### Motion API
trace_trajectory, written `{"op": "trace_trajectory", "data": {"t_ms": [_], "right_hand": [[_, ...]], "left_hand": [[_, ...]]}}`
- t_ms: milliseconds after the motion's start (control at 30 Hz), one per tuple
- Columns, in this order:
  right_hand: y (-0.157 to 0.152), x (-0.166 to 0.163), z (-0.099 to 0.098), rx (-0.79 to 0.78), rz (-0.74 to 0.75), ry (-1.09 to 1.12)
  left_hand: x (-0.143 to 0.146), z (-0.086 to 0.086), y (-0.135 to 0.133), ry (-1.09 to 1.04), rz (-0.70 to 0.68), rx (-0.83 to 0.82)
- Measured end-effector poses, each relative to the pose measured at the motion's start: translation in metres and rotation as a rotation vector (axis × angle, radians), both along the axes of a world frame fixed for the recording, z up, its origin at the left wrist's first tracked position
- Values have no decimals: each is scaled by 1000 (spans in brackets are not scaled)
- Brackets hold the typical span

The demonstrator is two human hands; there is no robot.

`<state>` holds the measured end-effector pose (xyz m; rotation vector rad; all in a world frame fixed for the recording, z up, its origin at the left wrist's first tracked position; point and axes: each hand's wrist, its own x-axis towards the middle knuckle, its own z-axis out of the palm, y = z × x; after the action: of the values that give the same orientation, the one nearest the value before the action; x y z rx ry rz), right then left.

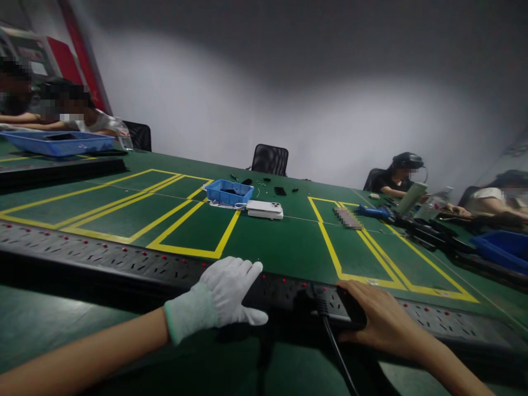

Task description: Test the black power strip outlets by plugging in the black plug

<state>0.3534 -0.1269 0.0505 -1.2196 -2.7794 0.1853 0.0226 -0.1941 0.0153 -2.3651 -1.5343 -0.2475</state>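
Note:
My left hand (233,291), in a white knitted glove with a pale green cuff, lies over the long black power strip (136,264). Its fingers stretch flat along the top, with the thumb apart at the near side. To the right, my bare right hand (381,319) curls around a dark, rounded shape on the same strip. The palm and shadow hide what that shape is. Between the hands, a black plug (320,302) sits at the strip's sockets, and its cable (338,352) runs down toward me.
Beyond the strip, yellow tape marks the green table (289,247). A small blue basket (229,192), a white phone-like device (264,209) and a flat item (348,218) lie there. Larger blue trays (61,143) stand at both sides. Several people sit around the far edges.

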Motion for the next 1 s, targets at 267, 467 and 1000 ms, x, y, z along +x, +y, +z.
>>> {"op": "trace_trajectory", "data": {"t_ms": [267, 467, 1000], "right_hand": [[-13, 5, 11, 0, 31, 75], [-25, -26, 13, 127, 116, 198], [-8, -35, -12, 300, 133, 606]], "left_hand": [[46, 27, 15, -41, -231, -266], [59, 19, 19, -78, -260, -242], [58, 7, 21, -149, -259, -218]]}}
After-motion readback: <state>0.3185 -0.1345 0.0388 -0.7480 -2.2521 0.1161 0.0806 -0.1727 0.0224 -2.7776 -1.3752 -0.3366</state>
